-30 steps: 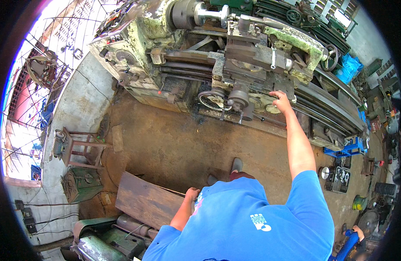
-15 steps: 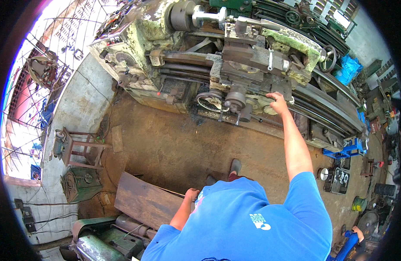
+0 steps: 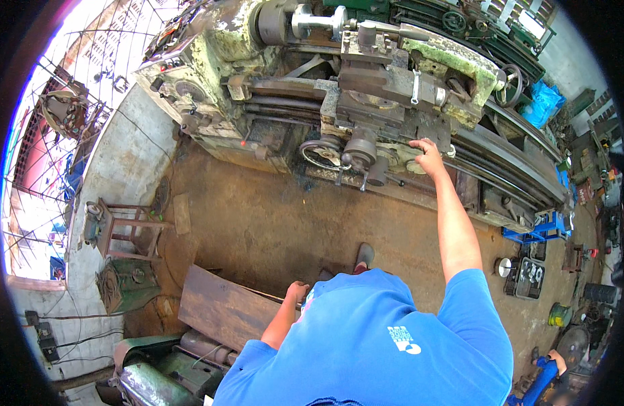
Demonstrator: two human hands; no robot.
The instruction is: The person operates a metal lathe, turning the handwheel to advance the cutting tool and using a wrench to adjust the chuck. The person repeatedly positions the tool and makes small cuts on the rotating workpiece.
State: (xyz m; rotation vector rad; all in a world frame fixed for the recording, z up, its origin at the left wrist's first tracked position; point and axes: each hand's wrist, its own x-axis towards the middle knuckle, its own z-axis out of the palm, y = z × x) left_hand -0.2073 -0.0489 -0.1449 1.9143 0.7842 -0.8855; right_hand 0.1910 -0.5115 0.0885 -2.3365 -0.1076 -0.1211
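My right arm stretches forward to a big worn metal lathe (image 3: 376,81). My right hand (image 3: 428,159) is at the front of the lathe's carriage (image 3: 373,111), fingers bent but apart, with no object visible in them. Just left of it are a round dark dial (image 3: 360,145) with handles and a handwheel (image 3: 322,154). A silver wrench (image 3: 415,88) lies on the slide above. My left hand (image 3: 297,291) hangs low by my side, over a brown board (image 3: 224,308). Its fingers are curled, and whatever they may hold is hidden.
A metal stool frame (image 3: 132,230) and a green metal box (image 3: 126,284) stand by the left wall. Behind the board sits a green machine (image 3: 156,379). To the right are a blue stand (image 3: 538,229) and a black crate (image 3: 530,277). Another person's blue sleeve (image 3: 542,382) shows lower right.
The view has shifted slightly, so the lathe sits a little further left and higher. My right hand stays by the carriage; my left hand is a little higher beside my body.
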